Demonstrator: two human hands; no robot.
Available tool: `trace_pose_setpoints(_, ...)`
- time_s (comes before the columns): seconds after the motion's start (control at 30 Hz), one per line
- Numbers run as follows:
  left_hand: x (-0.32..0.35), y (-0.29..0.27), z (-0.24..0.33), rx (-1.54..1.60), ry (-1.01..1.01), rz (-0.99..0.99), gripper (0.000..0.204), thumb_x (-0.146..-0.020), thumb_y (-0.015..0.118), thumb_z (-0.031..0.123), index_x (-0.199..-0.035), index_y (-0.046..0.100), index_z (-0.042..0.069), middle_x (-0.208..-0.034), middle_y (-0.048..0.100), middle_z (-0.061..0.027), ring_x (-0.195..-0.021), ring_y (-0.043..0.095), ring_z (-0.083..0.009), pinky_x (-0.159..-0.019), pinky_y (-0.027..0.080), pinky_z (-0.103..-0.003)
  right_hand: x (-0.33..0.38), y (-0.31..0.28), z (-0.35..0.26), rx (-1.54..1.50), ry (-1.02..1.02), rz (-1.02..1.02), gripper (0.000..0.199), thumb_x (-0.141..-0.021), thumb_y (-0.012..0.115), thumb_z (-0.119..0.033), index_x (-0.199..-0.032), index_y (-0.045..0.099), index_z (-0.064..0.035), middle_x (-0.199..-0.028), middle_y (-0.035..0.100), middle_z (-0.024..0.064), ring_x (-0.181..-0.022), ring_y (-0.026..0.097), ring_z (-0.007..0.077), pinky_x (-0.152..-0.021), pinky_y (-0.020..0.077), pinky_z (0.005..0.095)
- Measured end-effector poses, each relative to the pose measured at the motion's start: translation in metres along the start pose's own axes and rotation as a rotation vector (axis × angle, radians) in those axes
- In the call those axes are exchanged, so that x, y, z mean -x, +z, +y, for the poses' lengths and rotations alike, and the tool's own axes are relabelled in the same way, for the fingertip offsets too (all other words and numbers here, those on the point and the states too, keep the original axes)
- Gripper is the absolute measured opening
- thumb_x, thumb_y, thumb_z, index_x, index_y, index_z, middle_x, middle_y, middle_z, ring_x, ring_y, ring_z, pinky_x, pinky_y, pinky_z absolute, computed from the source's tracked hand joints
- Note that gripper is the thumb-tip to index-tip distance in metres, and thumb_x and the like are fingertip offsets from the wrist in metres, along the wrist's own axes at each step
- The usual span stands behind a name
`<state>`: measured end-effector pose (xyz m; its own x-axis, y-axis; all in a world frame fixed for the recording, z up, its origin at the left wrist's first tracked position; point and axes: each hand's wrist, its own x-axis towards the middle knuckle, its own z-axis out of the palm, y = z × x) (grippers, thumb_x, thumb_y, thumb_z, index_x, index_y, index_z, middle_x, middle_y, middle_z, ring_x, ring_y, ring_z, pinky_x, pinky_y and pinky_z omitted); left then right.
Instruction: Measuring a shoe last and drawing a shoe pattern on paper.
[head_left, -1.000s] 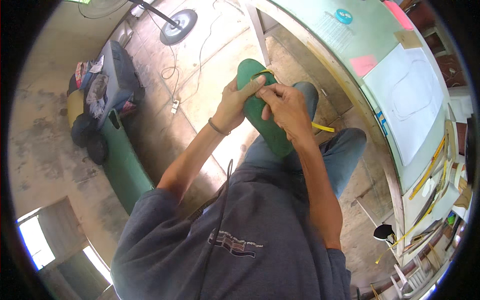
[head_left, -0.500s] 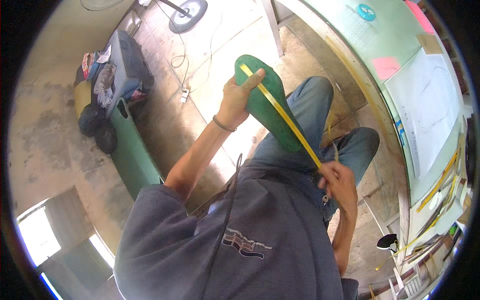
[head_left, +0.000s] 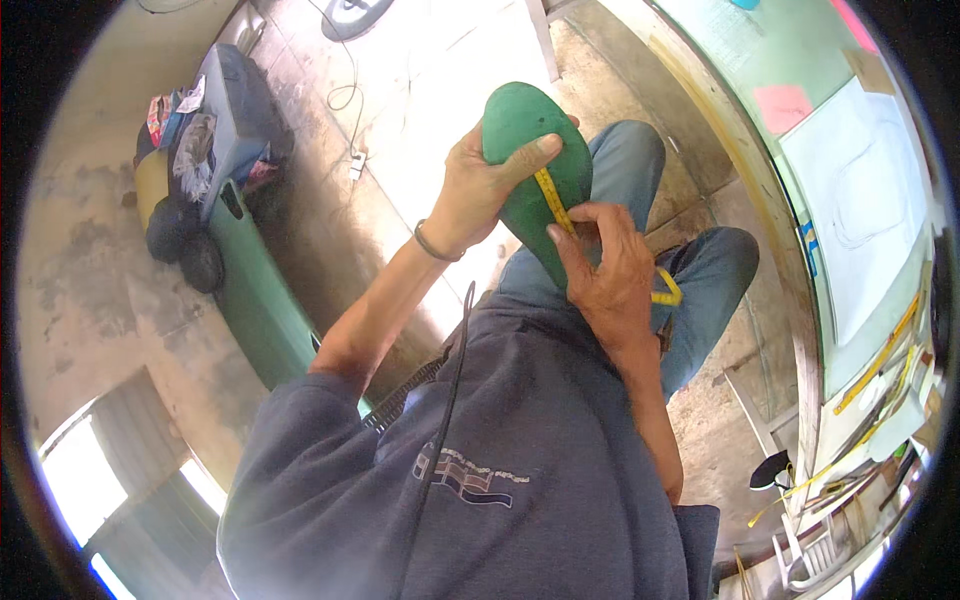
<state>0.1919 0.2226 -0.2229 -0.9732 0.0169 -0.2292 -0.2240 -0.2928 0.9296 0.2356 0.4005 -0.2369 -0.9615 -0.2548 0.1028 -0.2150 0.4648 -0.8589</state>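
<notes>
A green shoe last (head_left: pixel 525 115) is held up over my lap, its wide end pointing away from me. My left hand (head_left: pixel 475 190) wraps round its left side, the thumb lying across the top face. From under that thumb a yellow measuring tape (head_left: pixel 551 195) runs down the last toward me. My right hand (head_left: pixel 615 270) pinches the tape between thumb and fingers against the last's narrower part. A loose loop of the tape shows beyond the right hand, above my thigh.
On the right stands a pale green table (head_left: pixel 720 70) with white paper (head_left: pixel 860 210), a pink note (head_left: pixel 782 106) and another yellow tape (head_left: pixel 880 355). At left, a grey bin (head_left: pixel 235 110) with cloths stands by a green panel (head_left: pixel 255 285). A cable (head_left: pixel 350 95) lies on the floor.
My right hand has moved up and left along the tape, from below the last onto it. The last is tilted more upright, and the left thumb has shifted lower on it.
</notes>
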Motion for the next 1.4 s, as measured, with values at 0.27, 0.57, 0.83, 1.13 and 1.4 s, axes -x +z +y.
trace_pose_setpoints(0.27, 0.005, -0.006, -0.003, -0.137, 0.075, 0.109, 0.04, -0.094, 0.073, 0.019, -0.126, 0.056, 0.003, -0.117, 0.071, -0.0125, -0.107, 0.068, -0.0195, -0.092, 0.057, -0.035, -0.012, -0.019, -0.024, -0.412, 0.34, -0.154, 0.022, -0.09, 0.074, -0.02, -0.098, 0.066, -0.0016, -0.08, 0.069, 0.0121, -0.07, 0.067, 0.0222, -0.066, 0.0514, 0.0352)
trace_pose_setpoints(0.57, 0.006, -0.013, -0.005, -0.246, 0.156, 0.038, 0.043, -0.097, 0.068, 0.017, -0.133, 0.045, 0.01, -0.122, 0.069, -0.018, -0.111, 0.068, -0.0245, -0.094, 0.058, -0.041, -0.021, -0.027, -0.024, -0.152, 0.109, -0.191, 0.027, -0.095, 0.07, -0.023, -0.096, 0.069, 0.0041, -0.078, 0.073, 0.012, -0.065, 0.066, 0.0124, -0.062, 0.0515, 0.0279)
trace_pose_setpoints(0.83, 0.007, -0.007, 0.011, 0.154, 0.039, -0.051, 0.053, -0.097, 0.053, 0.04, -0.131, 0.047, -0.001, -0.133, 0.059, -0.0252, -0.114, 0.064, -0.0276, -0.1, 0.052, -0.039, -0.062, -0.006, -0.047, -0.821, 0.552, -0.163, 0.024, -0.095, 0.067, -0.021, -0.095, 0.069, 0.0029, -0.074, 0.071, 0.0103, -0.057, 0.065, 0.0125, -0.053, 0.0511, 0.0242)
trace_pose_setpoints(1.13, 0.014, -0.002, 0.016, 0.01, 0.055, 0.106, 0.042, -0.099, 0.048, 0.033, -0.122, 0.055, -0.002, -0.12, 0.067, -0.0233, -0.098, 0.069, -0.024, -0.086, 0.058, -0.034, -0.064, 0.005, -0.051, -0.798, 0.561, -0.153, 0.02, -0.093, 0.07, -0.019, -0.087, 0.069, 0.0004, -0.066, 0.068, 0.0095, -0.05, 0.061, 0.0115, -0.048, 0.051, 0.0233)
trace_pose_setpoints(1.4, -0.011, -0.02, -0.025, -0.758, 0.321, 0.123, 0.031, -0.106, 0.047, 0.026, -0.112, 0.063, 0.0, -0.108, 0.07, -0.0158, -0.094, 0.068, -0.0211, -0.083, 0.056, -0.034, -0.057, -0.009, -0.031, -0.187, 0.186, -0.168, 0.023, -0.093, 0.065, -0.022, -0.091, 0.068, 0.0012, -0.078, 0.071, 0.0126, -0.07, 0.07, 0.0229, -0.067, 0.0553, 0.0356)
